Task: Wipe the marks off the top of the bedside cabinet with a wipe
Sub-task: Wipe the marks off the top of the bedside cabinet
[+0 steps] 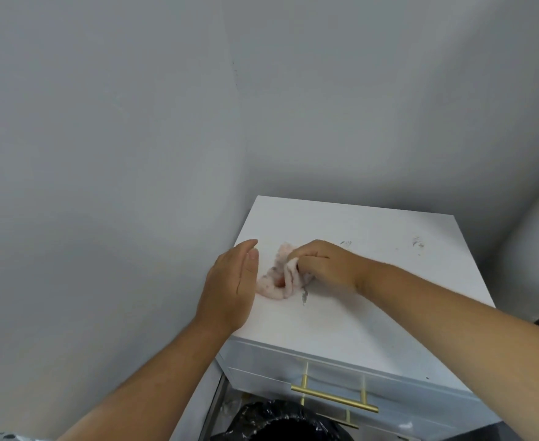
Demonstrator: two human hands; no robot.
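- Head view, nearest part: a bin with a black bag (280,421) stands low, just before the bedside cabinet (373,329), beside its gold drawer handle (335,398).
- On the white top, the left hand (230,288) stands on its edge with flat, released fingers (251,249), touching the left side of the wipe (279,278).
- The right hand (325,265) presses on the wipe, its fingers (309,259) clenched around the crumpled right part.
- The wipe lies between both hands, on the left half of the top; one dark mark (304,295) is just beside its near edge.
- Farther right, two more marks (417,241) are well apart from the wipe.
- A grey wall (134,122) is behind.
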